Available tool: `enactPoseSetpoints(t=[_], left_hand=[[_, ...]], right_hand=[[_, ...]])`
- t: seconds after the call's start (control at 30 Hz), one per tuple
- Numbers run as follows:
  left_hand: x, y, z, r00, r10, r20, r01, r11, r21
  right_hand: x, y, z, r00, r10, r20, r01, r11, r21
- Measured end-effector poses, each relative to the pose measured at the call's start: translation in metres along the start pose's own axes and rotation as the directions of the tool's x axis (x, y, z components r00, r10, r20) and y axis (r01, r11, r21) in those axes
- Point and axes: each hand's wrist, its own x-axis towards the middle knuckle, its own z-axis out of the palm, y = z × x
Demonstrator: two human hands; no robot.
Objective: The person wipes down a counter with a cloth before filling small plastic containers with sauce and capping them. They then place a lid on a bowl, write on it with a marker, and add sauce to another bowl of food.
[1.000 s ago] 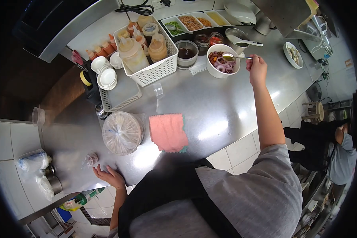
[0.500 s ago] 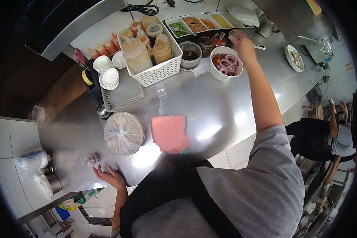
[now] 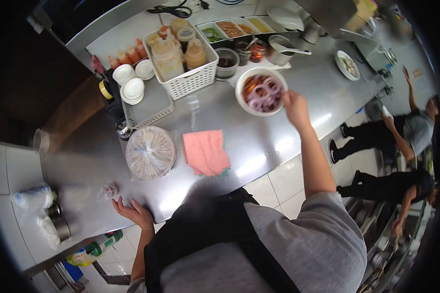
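My right hand (image 3: 297, 108) is closed on the right rim of a white bowl (image 3: 240, 99). Purple onion rings (image 3: 266, 101) lie on top of reddish-brown food inside it, and the bowl tips slightly towards me. At the counter's front edge on the left, my left hand (image 3: 133, 213) lies with its fingers spread, holding nothing. Just beyond its fingertips is a small knotted plastic bag (image 3: 108, 191) with something reddish in it. A folded pink cloth (image 3: 206, 152) lies between my hands, beside a round plastic-wrapped stack (image 3: 150, 153).
At the back stand a white basket (image 3: 192, 84) of sauce bottles, a metal pot (image 3: 279, 57) with a spoon (image 3: 293, 49) across it, and sauce jars (image 3: 257, 51). A white dish (image 3: 347, 66) sits at far right. Two people (image 3: 406, 129) stand beyond the counter's right side.
My right hand has come back from the metal pot to the bowl's rim. The bowl has shifted left and towards me. My left hand stays put; a second person is now plainly visible at right.
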Motion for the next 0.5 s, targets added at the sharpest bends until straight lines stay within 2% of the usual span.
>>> enactPoseSetpoints(t=[0.03, 0.07, 0.13, 0.17, 0.2, 0.23, 0.27, 0.33, 0.37, 0.4, 0.43, 0.47, 0.5], left_hand=[[-0.001, 0.0, 0.0, 0.999, 0.04, -0.005, -0.04, 0.997, -0.072], [0.0, -0.002, 0.002, 0.998, 0.057, 0.011, -0.056, 0.994, -0.093], [-0.005, -0.01, -0.001, 0.955, 0.295, 0.028, -0.274, 0.916, -0.292], [-0.004, -0.014, -0.01, 0.913, 0.371, 0.168, -0.319, 0.908, -0.272], [-0.004, -0.021, -0.024, 0.846, 0.435, 0.309, -0.367, 0.895, -0.255], [-0.013, -0.029, -0.016, 0.813, 0.508, 0.285, -0.395, 0.84, -0.371], [-0.017, -0.031, 0.003, 0.787, 0.575, 0.224, -0.423, 0.766, -0.483], [-0.017, -0.023, 0.019, 0.736, 0.626, 0.258, -0.441, 0.732, -0.519], [-0.002, 0.01, 0.006, 0.684, 0.504, 0.528, -0.21, 0.829, -0.518], [-0.006, 0.032, 0.001, 0.745, 0.353, 0.567, 0.206, 0.686, -0.697], [-0.004, 0.034, 0.006, 0.748, 0.357, 0.56, 0.199, 0.684, -0.702], [-0.001, 0.028, 0.01, 0.699, 0.351, 0.623, 0.244, 0.702, -0.669], [0.001, 0.023, 0.013, 0.646, 0.34, 0.683, 0.287, 0.722, -0.63]], right_hand=[[-0.025, -0.02, -0.001, 0.995, 0.075, 0.068, -0.084, 0.986, 0.142], [-0.051, -0.053, -0.007, 0.993, 0.035, 0.116, -0.056, 0.981, 0.185], [-0.097, -0.082, 0.012, 0.955, 0.077, 0.287, -0.163, 0.944, 0.288], [-0.118, -0.097, 0.025, 0.895, 0.065, 0.441, -0.209, 0.934, 0.288], [-0.142, -0.112, 0.043, 0.859, 0.054, 0.509, -0.231, 0.929, 0.29], [-0.165, -0.11, 0.077, 0.869, -0.171, 0.464, -0.021, 0.925, 0.38], [-0.184, -0.128, 0.095, 0.859, -0.228, 0.458, 0.059, 0.934, 0.353], [-0.217, -0.153, 0.13, 0.856, -0.18, 0.484, -0.01, 0.931, 0.365], [-0.233, -0.159, 0.138, 0.88, -0.188, 0.436, 0.031, 0.938, 0.344], [-0.244, -0.166, 0.144, 0.9, -0.198, 0.389, 0.067, 0.944, 0.324], [-0.251, -0.172, 0.133, 0.887, -0.143, 0.44, 0.038, 0.971, 0.237], [-0.26, -0.174, 0.115, 0.867, -0.082, 0.491, 0.007, 0.988, 0.152], [-0.27, -0.167, 0.103, 0.82, -0.037, 0.57, -0.094, 0.976, 0.198]])
